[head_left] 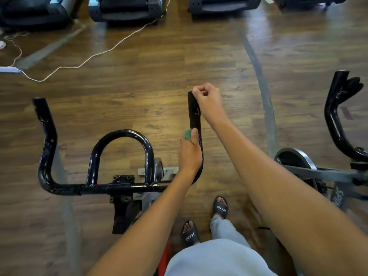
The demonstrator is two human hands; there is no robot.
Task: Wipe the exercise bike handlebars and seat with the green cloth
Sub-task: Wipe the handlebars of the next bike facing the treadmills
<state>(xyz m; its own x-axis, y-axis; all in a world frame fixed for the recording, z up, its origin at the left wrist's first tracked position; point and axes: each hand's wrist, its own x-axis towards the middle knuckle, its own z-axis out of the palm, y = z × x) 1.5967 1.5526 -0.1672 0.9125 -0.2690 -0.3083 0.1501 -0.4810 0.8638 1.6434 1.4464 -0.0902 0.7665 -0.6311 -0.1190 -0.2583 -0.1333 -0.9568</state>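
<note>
Green cloth [187, 134] first: only a small fold of it shows, pressed against the right-hand horn of the handlebars [196, 116], about halfway up that horn. The left hand [190, 154] has it, fingers wrapped round the black tube with the cloth bunched beneath them and the thumb lying up along the bar beside the green. Above it on the same horn, right at the tip, the right hand [208, 100] is curled into a fist, knuckles up, closed on the end of the bar. So both hands are on one horn, the right beyond the left, a stretch of bare tube between them.

Count it out: one cloth, two hands, one set of handlebars here with two outer horns and one centre loop [121, 154] rising from the crossbar. The far horn [46, 132], left of the loop, is untouched.

Both forearms are bare and reach forward, the left crossing in from low left, the right coming straight down the right side. The seat cannot be seen.

Below the handlebars, two feet in black slides [220, 208] stand on the wood floor [159, 76]. Right of the handlebars, a second bike [338, 124] shows its own bars and flywheel. Beyond, three or four treadmill ends [127, 10] line the top edge, and a white cable [99, 54] trails across the boards.
</note>
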